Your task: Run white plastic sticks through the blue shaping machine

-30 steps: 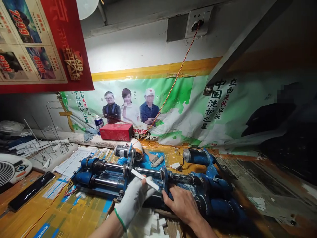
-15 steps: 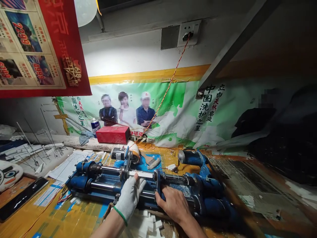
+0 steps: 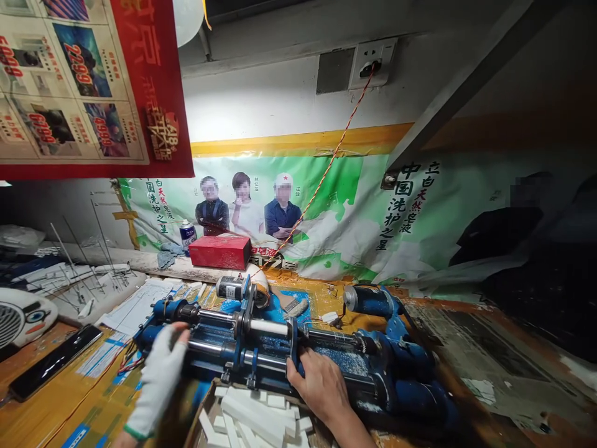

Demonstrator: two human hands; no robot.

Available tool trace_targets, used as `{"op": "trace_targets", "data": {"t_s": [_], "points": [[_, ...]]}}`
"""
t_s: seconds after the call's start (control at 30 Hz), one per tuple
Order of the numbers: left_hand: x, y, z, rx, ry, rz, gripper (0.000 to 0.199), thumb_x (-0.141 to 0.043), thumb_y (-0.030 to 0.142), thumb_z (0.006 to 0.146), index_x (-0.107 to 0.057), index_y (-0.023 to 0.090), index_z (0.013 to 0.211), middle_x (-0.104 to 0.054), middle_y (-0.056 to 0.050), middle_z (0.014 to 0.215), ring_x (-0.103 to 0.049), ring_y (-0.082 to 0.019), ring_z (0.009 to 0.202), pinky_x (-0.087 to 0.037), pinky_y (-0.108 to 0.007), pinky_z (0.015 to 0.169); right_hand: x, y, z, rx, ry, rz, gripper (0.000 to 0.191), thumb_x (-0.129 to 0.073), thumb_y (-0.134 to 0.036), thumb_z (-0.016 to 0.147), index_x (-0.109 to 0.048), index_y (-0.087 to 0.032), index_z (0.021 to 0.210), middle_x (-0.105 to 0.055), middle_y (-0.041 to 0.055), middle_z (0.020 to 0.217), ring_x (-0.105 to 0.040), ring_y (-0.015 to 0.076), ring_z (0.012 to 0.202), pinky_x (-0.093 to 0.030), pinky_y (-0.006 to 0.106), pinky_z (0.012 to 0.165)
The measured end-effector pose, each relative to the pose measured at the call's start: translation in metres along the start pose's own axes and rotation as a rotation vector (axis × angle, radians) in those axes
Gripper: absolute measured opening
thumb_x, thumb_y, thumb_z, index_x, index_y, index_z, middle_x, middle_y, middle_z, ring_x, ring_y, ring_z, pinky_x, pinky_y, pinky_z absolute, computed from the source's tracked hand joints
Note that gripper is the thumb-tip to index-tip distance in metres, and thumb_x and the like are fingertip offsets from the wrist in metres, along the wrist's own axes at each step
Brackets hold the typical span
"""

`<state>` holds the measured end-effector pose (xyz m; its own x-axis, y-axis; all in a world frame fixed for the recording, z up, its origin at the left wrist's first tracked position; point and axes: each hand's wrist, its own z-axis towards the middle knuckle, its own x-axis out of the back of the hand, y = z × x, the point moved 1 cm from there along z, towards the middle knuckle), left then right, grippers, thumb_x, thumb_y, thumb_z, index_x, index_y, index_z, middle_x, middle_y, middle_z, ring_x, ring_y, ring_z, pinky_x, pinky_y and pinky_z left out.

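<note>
A blue bench machine (image 3: 209, 348) with steel shafts and motors lies across the worktable. A white bar (image 3: 269, 327) sits in line with its rear shaft, between two upright plates. My left hand (image 3: 161, 376), in a white glove with a green cuff, is at the machine's left end beside the blue housing; its fingers are partly hidden and blurred. Bare and bent, my right hand (image 3: 319, 382) grips the lower part of the right upright plate (image 3: 293, 342). Below the machine, a box holds several white strips (image 3: 256, 417).
A black phone (image 3: 56, 361) and a white fan (image 3: 23, 320) are at left. Behind the machine stand a red box (image 3: 220, 252), a spray can (image 3: 188, 236) and a brush (image 3: 291, 305). A twisted cord (image 3: 333, 158) runs up to the wall socket (image 3: 373, 62). A red poster (image 3: 170, 93) hangs upper left.
My left hand has left the white bar and moved left to the machine's end, uncovering the bar and the white strips. My right hand stays at the upright plate. The view has shifted slightly.
</note>
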<state>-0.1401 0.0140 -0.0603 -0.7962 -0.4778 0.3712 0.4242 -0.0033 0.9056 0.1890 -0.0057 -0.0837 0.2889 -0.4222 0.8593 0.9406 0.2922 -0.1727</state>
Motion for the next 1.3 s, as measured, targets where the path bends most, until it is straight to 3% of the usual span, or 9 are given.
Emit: {"op": "trace_targets", "data": {"t_s": [0.07, 0.1, 0.23, 0.4, 0.57, 0.8, 0.97, 1.3], "points": [[0.023, -0.023, 0.024, -0.155, 0.209, 0.32, 0.039, -0.048, 0.047, 0.074, -0.056, 0.018, 0.1, -0.061, -0.01, 0.103, -0.055, -0.028, 0.098, -0.043, -0.045, 0.087, -0.002, 0.0, 0.0, 0.0, 0.011, 0.001, 0.024, -0.041, -0.034, 0.088, -0.06, -0.02, 0.081, -0.061, 0.0018, 0.073, -0.056, 0.0163, 0.071, -0.03, 0.029, 0.068], [0.027, -0.031, 0.032, -0.238, 0.252, 0.437, 0.036, -0.045, 0.045, 0.076, -0.057, 0.018, 0.098, -0.061, -0.011, 0.102, -0.055, -0.029, 0.098, -0.042, -0.046, 0.087, -0.003, 0.0, 0.0, 0.0, 0.017, -0.002, 0.024, -0.041, -0.034, 0.088, -0.06, -0.02, 0.08, -0.06, 0.0018, 0.073, -0.056, 0.0165, 0.071, -0.03, 0.029, 0.068], [0.009, -0.04, 0.031, -0.481, 0.285, 0.712, 0.027, -0.044, 0.042, 0.08, -0.056, 0.019, 0.089, -0.064, -0.009, 0.095, -0.055, -0.027, 0.088, -0.044, -0.043, 0.08, -0.006, 0.0, 0.0, 0.01, 0.038, -0.016, 0.025, -0.041, -0.034, 0.088, -0.059, -0.02, 0.078, -0.059, 0.0019, 0.071, -0.055, 0.0166, 0.07, -0.029, 0.029, 0.067], [-0.025, -0.028, 0.008, -0.609, 0.23, 0.731, 0.022, -0.046, 0.04, 0.083, -0.054, 0.02, 0.086, -0.062, -0.007, 0.088, -0.055, -0.025, 0.087, -0.044, -0.039, 0.082, -0.007, 0.0, 0.0, 0.014, 0.052, -0.015, 0.024, -0.042, -0.034, 0.088, -0.059, -0.02, 0.079, -0.06, 0.0019, 0.071, -0.055, 0.0157, 0.07, -0.03, 0.029, 0.067], [-0.042, -0.025, -0.003, -0.702, 0.227, 0.747, 0.021, -0.048, 0.04, 0.084, -0.053, 0.021, 0.09, -0.062, -0.005, 0.091, -0.055, -0.024, 0.091, -0.042, -0.038, 0.088, -0.005, -0.002, 0.0, 0.012, 0.047, 0.002, 0.024, -0.041, -0.034, 0.088, -0.059, -0.021, 0.08, -0.06, 0.0016, 0.071, -0.055, 0.0158, 0.07, -0.03, 0.029, 0.067], [-0.055, -0.021, -0.003, -0.757, 0.262, 0.825, 0.025, -0.04, 0.035, 0.086, -0.044, 0.021, 0.067, -0.051, -0.004, 0.068, -0.049, -0.021, 0.072, -0.037, -0.036, 0.07, -0.004, 0.0, 0.0, 0.017, 0.039, 0.023, 0.025, -0.041, -0.036, 0.089, -0.059, -0.021, 0.08, -0.06, 0.0016, 0.072, -0.054, 0.0154, 0.07, -0.029, 0.029, 0.067], [-0.041, -0.027, 0.007, -0.815, 0.216, 0.901, 0.025, -0.037, 0.031, 0.087, -0.041, 0.021, 0.064, -0.046, -0.003, 0.065, -0.044, -0.02, 0.066, -0.033, -0.034, 0.065, -0.006, 0.002, -0.001, 0.03, 0.029, 0.015, 0.025, -0.04, -0.036, 0.09, -0.059, -0.021, 0.082, -0.06, 0.0015, 0.073, -0.054, 0.0159, 0.071, -0.029, 0.029, 0.068], [0.002, -0.054, 0.05, -0.819, 0.257, 0.87, 0.03, -0.033, 0.034, 0.086, -0.042, 0.021, 0.061, -0.046, -0.004, 0.062, -0.046, -0.019, 0.063, -0.036, -0.032, 0.064, -0.003, 0.0, -0.001, 0.043, 0.066, 0.002, 0.027, -0.04, -0.037, 0.089, -0.059, -0.02, 0.079, -0.058, 0.0014, 0.07, -0.054, 0.0147, 0.069, -0.029, 0.028, 0.066]]}}
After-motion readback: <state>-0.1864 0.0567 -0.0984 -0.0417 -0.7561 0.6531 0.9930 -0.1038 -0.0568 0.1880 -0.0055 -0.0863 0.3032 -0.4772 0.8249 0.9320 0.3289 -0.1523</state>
